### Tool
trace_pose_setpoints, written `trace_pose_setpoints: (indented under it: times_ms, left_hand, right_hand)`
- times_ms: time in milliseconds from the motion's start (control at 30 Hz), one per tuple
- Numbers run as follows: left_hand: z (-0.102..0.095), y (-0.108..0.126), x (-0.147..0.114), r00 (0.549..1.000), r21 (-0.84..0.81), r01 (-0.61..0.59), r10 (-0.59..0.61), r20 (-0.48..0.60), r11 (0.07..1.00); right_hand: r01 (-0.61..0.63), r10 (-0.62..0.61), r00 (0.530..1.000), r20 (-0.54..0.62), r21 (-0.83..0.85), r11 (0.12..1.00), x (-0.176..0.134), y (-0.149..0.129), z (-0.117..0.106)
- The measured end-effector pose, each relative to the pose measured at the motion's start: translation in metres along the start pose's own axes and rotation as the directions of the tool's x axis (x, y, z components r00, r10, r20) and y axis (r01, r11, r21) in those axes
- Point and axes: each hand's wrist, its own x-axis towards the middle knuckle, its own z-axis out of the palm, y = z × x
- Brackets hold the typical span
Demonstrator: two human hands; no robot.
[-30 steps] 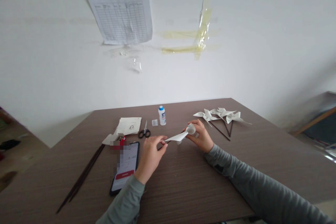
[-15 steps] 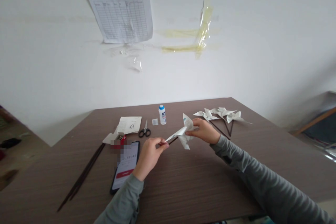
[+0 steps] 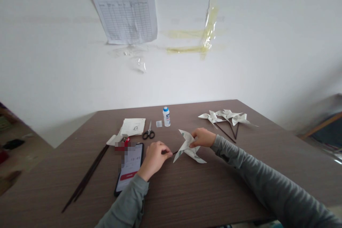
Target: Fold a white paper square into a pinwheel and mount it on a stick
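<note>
A white paper pinwheel (image 3: 184,146) with printed marks is held just above the table, its blades facing up toward me. My right hand (image 3: 203,137) pinches it near the centre, at the right-hand blade. From behind the blades a thin dark stick (image 3: 175,153) runs left into my left hand (image 3: 156,156), whose thumb and fingers are closed on it. How the stick meets the paper is hidden behind the blades. Three similar pinwheels (image 3: 212,117) on dark sticks lie at the back right.
On the table (image 3: 171,199) are black-handled scissors (image 3: 148,134), a white bottle with a blue cap (image 3: 166,117), a small clear piece (image 3: 159,124), stacked paper squares (image 3: 133,127), a red box (image 3: 123,144), a phone (image 3: 129,171) and several dark sticks (image 3: 85,180). A wall rises behind.
The pinwheel has turned from edge-on to face up and sunk lower toward the table. My right hand has come down with it; my left hand keeps its hold on the stick.
</note>
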Motion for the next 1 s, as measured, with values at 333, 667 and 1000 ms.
trace_pose_setpoints:
  times_ms: [333, 667, 1000]
  left_hand:
    - [0.007, 0.002, -0.001, 0.998, 0.154, 0.04, -0.048, 0.049, 0.987]
    - [0.016, -0.006, 0.001, 0.998, 0.109, 0.065, -0.064, -0.014, 0.992]
    - [0.012, -0.004, 0.0, 0.996, 0.112, 0.083, -0.085, 0.018, 0.99]
  right_hand:
    - [-0.023, 0.023, 1.0, 0.014, -0.03, 0.999, 0.002, 0.0, 0.01]
    - [-0.04, 0.041, 0.999, -0.016, 0.04, 0.998, 0.005, 0.002, 0.014]
    - [-0.063, 0.063, 0.998, 0.004, 0.098, 0.993, 0.005, -0.001, 0.012]
